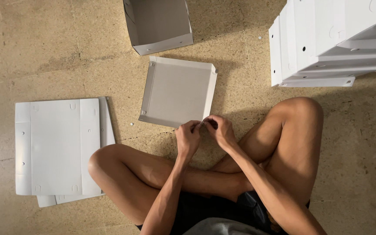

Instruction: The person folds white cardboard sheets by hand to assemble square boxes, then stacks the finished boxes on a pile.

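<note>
Both hands meet at the near right corner of the half-folded white box tray (177, 92), centre frame on the floor (66, 52). Left hand (188, 137) and right hand (219, 129) are pinched together on that corner, fingertips touching. Flat white sheets (57, 146) lie lower left; a stack of finished boxes (327, 43) sits upper right; an open box (157, 24) stands at top.

I sit on a bare workshop floor (66, 43); flat white sheets (55, 146) lie left of the half-folded tray (177, 91), stacked finished boxes (327, 43) right.
</note>
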